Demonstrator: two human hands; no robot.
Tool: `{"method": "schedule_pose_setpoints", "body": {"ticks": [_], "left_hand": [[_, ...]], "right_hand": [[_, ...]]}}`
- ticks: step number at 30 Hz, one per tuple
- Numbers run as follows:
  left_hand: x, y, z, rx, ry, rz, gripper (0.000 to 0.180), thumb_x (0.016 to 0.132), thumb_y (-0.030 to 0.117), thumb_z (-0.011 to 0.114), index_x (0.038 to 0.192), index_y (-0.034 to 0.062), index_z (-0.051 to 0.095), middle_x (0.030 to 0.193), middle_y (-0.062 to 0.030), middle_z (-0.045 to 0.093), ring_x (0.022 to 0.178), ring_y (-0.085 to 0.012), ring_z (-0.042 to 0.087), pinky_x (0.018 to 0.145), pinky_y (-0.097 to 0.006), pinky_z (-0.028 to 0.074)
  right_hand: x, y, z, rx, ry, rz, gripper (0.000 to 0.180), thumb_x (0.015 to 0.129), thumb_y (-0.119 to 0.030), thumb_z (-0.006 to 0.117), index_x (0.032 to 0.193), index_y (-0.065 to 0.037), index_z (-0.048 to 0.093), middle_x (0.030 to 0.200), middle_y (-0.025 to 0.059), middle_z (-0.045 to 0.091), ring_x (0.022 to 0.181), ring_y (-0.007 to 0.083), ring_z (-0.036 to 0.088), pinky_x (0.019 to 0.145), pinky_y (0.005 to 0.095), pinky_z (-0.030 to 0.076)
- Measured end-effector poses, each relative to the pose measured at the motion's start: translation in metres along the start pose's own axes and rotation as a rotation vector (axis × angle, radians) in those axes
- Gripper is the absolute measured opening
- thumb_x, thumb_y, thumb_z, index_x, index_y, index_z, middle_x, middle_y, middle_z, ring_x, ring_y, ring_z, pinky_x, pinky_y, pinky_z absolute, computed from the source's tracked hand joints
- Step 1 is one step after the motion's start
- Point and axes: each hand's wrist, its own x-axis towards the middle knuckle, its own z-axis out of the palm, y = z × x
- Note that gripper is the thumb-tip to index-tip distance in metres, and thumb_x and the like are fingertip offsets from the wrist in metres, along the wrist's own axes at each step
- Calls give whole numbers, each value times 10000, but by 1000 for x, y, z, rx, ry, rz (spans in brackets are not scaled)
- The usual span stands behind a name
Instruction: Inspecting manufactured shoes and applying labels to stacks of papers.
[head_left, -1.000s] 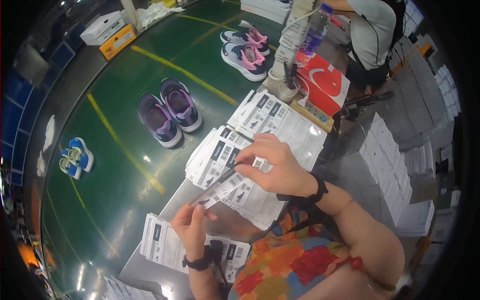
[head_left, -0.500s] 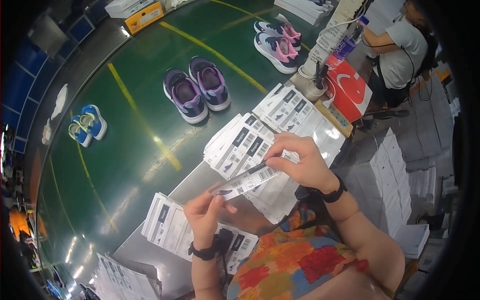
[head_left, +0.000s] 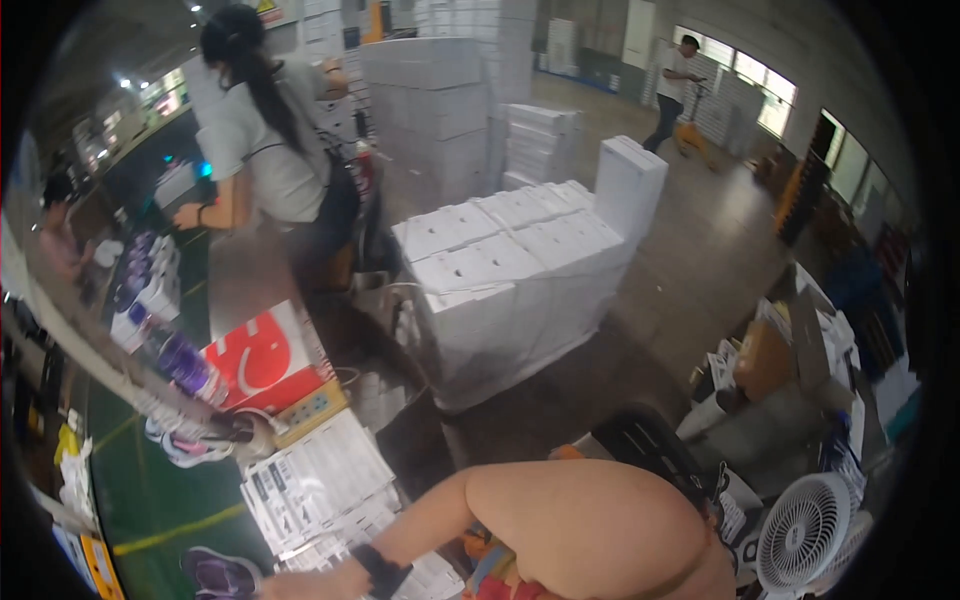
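Right hand: right hand sits at the bottom edge of the frame, left of centre, at the end of a forearm with a dark wristband; it lies at the lower edge of the printed label sheets.
Fingers: mostly cut off by the frame's rim; cannot tell whether they are apart, together or clamped on a sheet.
Left hand: not in view.
Label sheets, place: spread overlapping on the grey worktop, lower left of the frame, just below a red-and-white box and a yellowish power strip.
Label sheets, axis: long axis runs from upper right to lower left in the frame; the sheets lie flat, fanned out, printed side up.
Progress, judged: many sheets lie loose on the worktop and no sheet shows separated in a hand, so the sheet handling looks to be midway at best; how much is finished cannot be read here.
Surroundings: purple shoe on the green floor at the bottom left; stacked white boxes at centre; a white fan lower right; a person in a white shirt stands upper left.
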Motion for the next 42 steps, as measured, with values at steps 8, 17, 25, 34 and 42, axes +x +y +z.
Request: {"method": "schedule_pose_setpoints", "body": {"ticks": [8,17,25,34,42], "left_hand": [[-4,6,-3,518,292,43,519,953,403,542,1198,-54,557,1204,-234,568,1054,-360,584,893,-464,509],[-6,63,48,658,335,40,532,933,104,457,1417,-87,348,1005,-200,672,792,-215,678,784,-309,522],[-49,90,3,506,749,68,530,905,45,499,1408,-74,383,922,-204,700,800,-233,686,849,-327,503],[-110,82,-11,480,882,50,415,927,52,518,1323,-66,489,859,-156,699,760,-182,676,756,-310,559],[-102,147,-89,1062,672,39,296,918,60,565,1178,-79,589,899,-156,703,790,-169,679,721,-280,546]], "right_hand": [[-44,-35,-7,-333,-148,-295,227,772,-270,680,904,-97,615,828,166,604,812,346,604,694,441,473],[-16,-62,-41,155,-113,71,135,752,-93,772,824,-35,675,825,105,604,772,234,580,701,317,467],[18,-81,-76,-144,-184,-105,120,706,-1,753,792,-35,678,787,70,631,815,226,598,837,391,493],[132,90,-21,162,119,251,260,744,-175,791,927,-51,653,825,98,651,783,283,588,776,397,473],[172,183,2,-625,61,281,809,622,-519,832,1284,-134,571,1265,163,454,1140,372,388,1022,441,311]]}}
